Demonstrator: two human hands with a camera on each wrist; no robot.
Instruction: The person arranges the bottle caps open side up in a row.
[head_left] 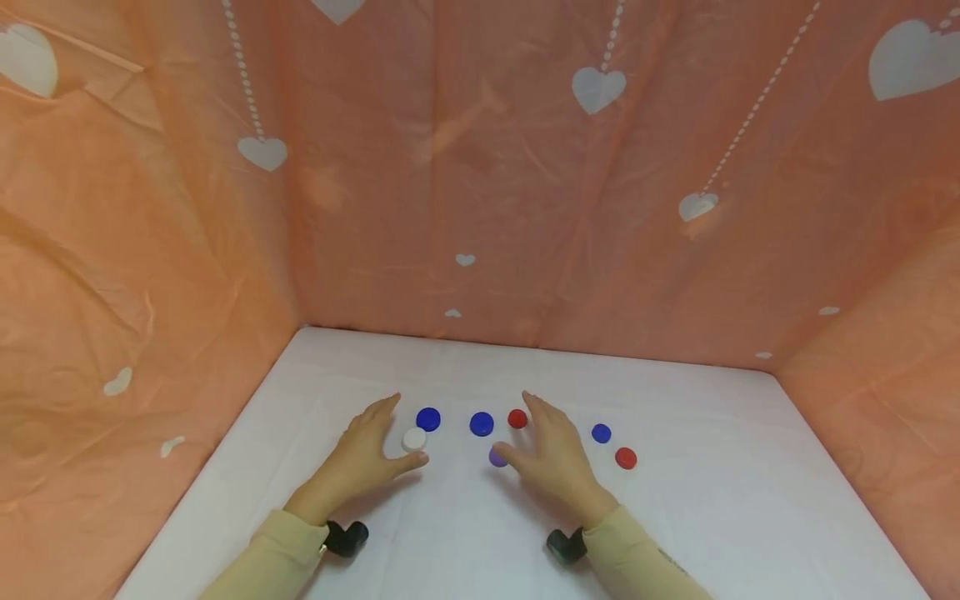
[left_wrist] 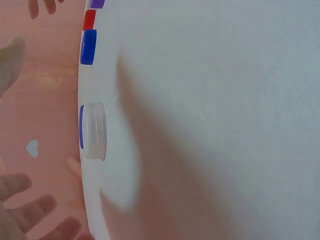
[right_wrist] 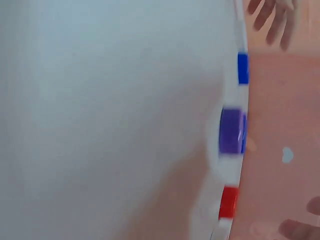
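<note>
My left hand [head_left: 358,454] hovers with fingers and thumb spread apart, holding nothing. Nearest to it is a white bottle cap [head_left: 414,440], whose ribbed side shows in the left wrist view, with a blue cap [head_left: 428,419] just behind. My right hand [head_left: 553,458] is likewise spread and holds nothing; its thumb partly covers a purple cap [head_left: 497,457] in the head view. Beyond that hand's thumb sit a second blue cap [head_left: 482,424] and a red cap [head_left: 517,419], the latter by the fingertips. Shadows of the hands fall on the white surface [left_wrist: 210,100].
Right of my right hand lie a smaller blue cap [head_left: 602,433] and another red cap [head_left: 626,458]. Orange cloth walls [head_left: 480,183] with pale hearts enclose the white table [head_left: 750,500] at the back and both sides. Each wrist carries a black camera [head_left: 347,539].
</note>
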